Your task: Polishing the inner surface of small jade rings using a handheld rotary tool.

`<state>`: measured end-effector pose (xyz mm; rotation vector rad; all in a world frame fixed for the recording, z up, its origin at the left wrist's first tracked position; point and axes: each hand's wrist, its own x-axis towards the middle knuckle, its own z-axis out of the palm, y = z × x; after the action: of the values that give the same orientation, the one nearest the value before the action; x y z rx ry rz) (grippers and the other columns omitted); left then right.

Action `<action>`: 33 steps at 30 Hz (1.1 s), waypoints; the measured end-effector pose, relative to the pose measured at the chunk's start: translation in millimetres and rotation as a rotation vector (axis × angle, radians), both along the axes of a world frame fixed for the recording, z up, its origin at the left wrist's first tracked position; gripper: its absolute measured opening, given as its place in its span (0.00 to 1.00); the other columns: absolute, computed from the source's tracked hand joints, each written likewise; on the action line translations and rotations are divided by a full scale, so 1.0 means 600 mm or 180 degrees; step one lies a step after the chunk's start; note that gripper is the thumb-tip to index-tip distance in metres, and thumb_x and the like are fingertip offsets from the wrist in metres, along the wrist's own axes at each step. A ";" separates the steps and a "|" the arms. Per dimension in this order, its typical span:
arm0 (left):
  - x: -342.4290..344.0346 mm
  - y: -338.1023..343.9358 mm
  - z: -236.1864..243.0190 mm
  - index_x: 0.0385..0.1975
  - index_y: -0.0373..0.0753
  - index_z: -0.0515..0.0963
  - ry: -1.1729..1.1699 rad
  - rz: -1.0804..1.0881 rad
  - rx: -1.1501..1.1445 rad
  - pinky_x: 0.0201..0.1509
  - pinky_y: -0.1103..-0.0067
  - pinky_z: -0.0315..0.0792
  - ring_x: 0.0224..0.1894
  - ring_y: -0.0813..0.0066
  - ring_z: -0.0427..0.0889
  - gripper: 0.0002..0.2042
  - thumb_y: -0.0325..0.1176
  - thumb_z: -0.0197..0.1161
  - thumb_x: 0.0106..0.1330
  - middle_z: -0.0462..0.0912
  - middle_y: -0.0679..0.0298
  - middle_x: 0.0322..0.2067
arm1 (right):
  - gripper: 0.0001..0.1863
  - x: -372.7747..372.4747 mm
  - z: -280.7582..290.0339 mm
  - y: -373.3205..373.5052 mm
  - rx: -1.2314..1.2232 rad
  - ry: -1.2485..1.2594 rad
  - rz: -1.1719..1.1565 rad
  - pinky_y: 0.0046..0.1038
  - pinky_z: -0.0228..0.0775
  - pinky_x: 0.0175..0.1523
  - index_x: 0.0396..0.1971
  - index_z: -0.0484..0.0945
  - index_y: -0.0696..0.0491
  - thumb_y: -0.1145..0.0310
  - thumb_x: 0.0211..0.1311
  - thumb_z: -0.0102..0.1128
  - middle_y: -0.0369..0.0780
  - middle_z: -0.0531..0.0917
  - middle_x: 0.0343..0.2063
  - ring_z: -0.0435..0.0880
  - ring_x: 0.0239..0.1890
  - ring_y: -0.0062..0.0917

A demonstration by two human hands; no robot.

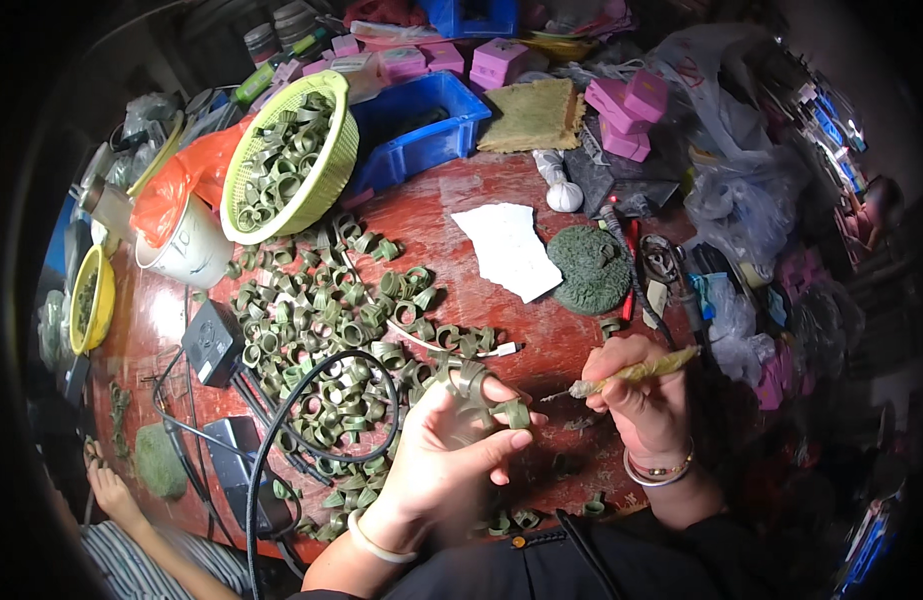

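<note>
Between the thumb and fingertips of my left hand (446, 455) sits a small green ring (513, 412). More green band pieces (466, 378) lie against the fingers of that hand; whether they are held too, I cannot tell. My right hand (636, 405) grips a thin-pointed tool (643, 370) by its thick, yellowish wrapped handle. The tool's tip points left, close to the ring and apart from it. A large heap of similar green rings (331, 330) spreads over the red table (421, 215) left of my hands.
A yellow-green basket (349, 165) of rings leans beside a white bucket (193, 250). A blue bin (471, 120), pink boxes (621, 105), white paper (506, 245) and a round green pad (589, 270) lie beyond. Black cables (271, 450) loop left; another person's hand (111, 490) is at far left.
</note>
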<state>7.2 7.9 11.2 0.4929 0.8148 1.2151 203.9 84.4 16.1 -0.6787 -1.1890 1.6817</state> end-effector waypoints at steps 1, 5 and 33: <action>-0.001 -0.001 -0.002 0.45 0.37 0.70 0.0172 0.0050 0.0112 0.27 0.87 0.76 0.39 0.76 0.82 0.17 0.16 0.63 0.57 0.80 0.61 0.39 | 0.10 0.001 -0.001 -0.001 0.0313 -0.0178 0.0108 0.17 0.68 0.34 0.34 0.79 0.61 0.70 0.57 0.67 0.39 0.82 0.29 0.78 0.28 0.16; 0.007 -0.001 0.001 0.43 0.38 0.71 0.0611 0.0349 0.0211 0.22 0.89 0.70 0.32 0.79 0.81 0.17 0.15 0.65 0.55 0.81 0.61 0.34 | 0.09 -0.007 0.009 -0.002 0.1246 -0.0634 0.0279 0.18 0.65 0.31 0.34 0.81 0.60 0.74 0.53 0.69 0.38 0.82 0.27 0.76 0.27 0.17; 0.017 -0.011 0.002 0.39 0.36 0.75 0.1548 0.0662 0.0336 0.37 0.90 0.68 0.30 0.90 0.69 0.17 0.16 0.69 0.50 0.73 0.73 0.29 | 0.08 -0.005 0.003 -0.011 0.1385 -0.0944 -0.0325 0.16 0.57 0.26 0.32 0.80 0.61 0.75 0.54 0.67 0.38 0.81 0.26 0.70 0.22 0.13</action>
<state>17.2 1.5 12.4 0.8247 1.2419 1.3547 200.9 77.9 18.2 -0.7122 -1.6372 1.2053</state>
